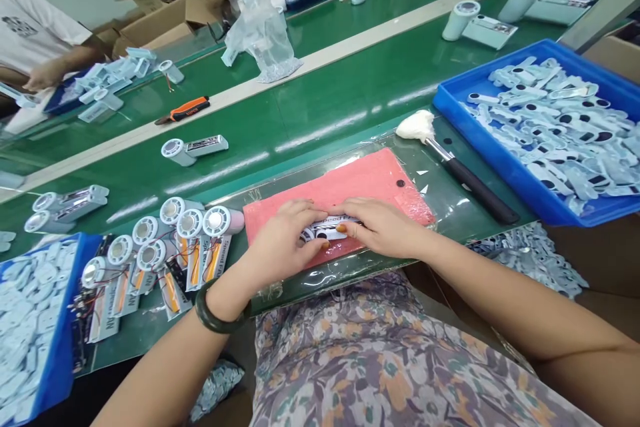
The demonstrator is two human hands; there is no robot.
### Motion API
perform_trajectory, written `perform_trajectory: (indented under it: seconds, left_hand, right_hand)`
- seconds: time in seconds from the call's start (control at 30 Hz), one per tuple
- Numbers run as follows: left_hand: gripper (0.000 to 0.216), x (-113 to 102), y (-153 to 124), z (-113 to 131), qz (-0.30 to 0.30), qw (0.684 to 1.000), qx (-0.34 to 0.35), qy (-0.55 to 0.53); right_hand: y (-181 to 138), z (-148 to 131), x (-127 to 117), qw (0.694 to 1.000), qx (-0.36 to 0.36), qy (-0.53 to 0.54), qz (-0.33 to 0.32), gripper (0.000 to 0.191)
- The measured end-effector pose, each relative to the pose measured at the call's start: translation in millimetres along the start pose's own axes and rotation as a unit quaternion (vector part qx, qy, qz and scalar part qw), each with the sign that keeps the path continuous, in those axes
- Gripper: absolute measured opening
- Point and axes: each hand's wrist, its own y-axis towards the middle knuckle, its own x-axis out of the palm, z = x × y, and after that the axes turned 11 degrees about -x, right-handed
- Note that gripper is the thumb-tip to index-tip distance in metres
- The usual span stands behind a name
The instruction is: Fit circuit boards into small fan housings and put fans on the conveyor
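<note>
A light blue handheld fan (333,228) with "Speed FAN" lettering lies on a pink pad (325,180), partly hidden by my fingers. My left hand (285,240) is closed around its left end, thumb on the near side. From the right, my right hand (377,227) grips the other end, its thumb pressed on the near face. To the left of the pad stand several open fan bodies (220,221) with round motor heads, orange-and-grey cells and thin wires. A black-handled brush (480,190) with a white covered head rests right of the pad.
Blue trays of pale blue plastic parts stand at right (483,137) and left (65,347). Assembled fans (195,148) sit on the green conveyor (320,100). Orange pliers (184,110) lie on the pale rail. Two co-workers (37,27) handle parts across the line.
</note>
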Motion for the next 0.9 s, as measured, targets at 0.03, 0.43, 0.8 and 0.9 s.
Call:
perform_trajectory:
  seconds: [0.03, 0.43, 0.8, 0.9]
  left_hand:
    - [0.034, -1, 1, 0, 0.000, 1.000, 0.001, -0.002]
    - [0.031, 16, -13, 5, 0.084, 0.995, 0.029, 0.034]
    - [0.025, 28, -18, 13, 0.131, 0.982, 0.029, 0.131]
    - [0.026, 30, -20, 16, 0.117, 0.975, 0.016, 0.188]
  right_hand:
    - [0, 1, 0, 1.000, -0.006, 0.012, 0.006, 0.037]
    - [-12, -8, 14, 0.998, -0.038, -0.020, 0.053, 0.036]
    - [-11, -8, 24, 0.997, -0.027, -0.045, 0.053, 0.032]
    - [-12, -7, 25, 0.996, -0.049, -0.066, 0.038, 0.034]
